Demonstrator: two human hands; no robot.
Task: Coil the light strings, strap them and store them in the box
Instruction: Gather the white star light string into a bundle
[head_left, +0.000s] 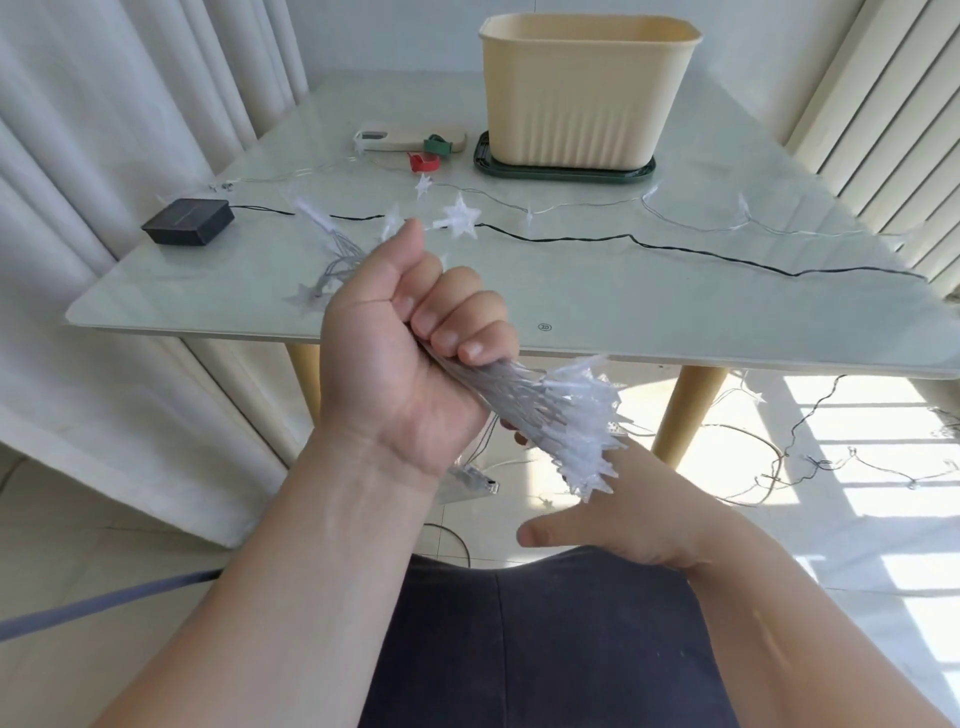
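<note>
Head view is showing the right hand (639, 512) nearest, low over the lap. It is lying open with the thumb spread to the left and the fingers reaching up under the bundle of star lights (576, 415). Those fingertips are hidden, so I cannot tell if they are touching the stars.

Just above, the left hand (410, 353) is gripping the bundle in a full fist, thumb on top. The bundle's long axis is running on a slant, from the far left above the thumb down to the near right. Its thick star end is pointing at the right hand, which makes that the handier hand for steadying or tidying it.

Beyond the fist, uncoiled string (691, 218) is lying across the table (675, 312). Farther off, the red strap (423, 162) and green strap (438, 144) are waiting just left of the box (582, 88), so strapping is likely calling for a reach forward past the bundle.
</note>
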